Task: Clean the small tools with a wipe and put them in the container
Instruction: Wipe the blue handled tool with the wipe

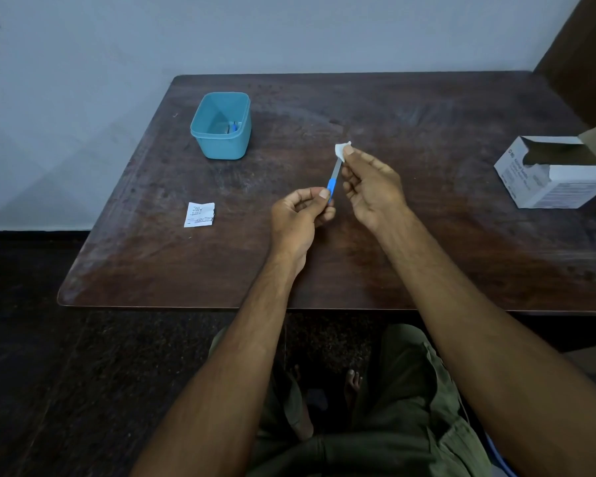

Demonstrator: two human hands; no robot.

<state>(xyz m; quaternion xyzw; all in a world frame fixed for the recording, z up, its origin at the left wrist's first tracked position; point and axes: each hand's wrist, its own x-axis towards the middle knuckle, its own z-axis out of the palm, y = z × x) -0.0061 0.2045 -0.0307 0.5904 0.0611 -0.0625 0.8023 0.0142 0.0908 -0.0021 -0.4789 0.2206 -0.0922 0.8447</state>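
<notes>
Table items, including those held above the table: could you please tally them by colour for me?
Blue: 2, the container and the blue-handled tool
White: 3, the wipe, the torn wrapper and the box
Total: 5

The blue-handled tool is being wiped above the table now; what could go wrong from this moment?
1. The left hand pinches only the handle end of the blue-handled tool, so a hard rub may make it slip onto the table.
2. The right hand pinches a small wipe at the metal tip; the fingers might meet an edge there.
3. The container stands far to the left, so the tool could fall during the carry.
</notes>
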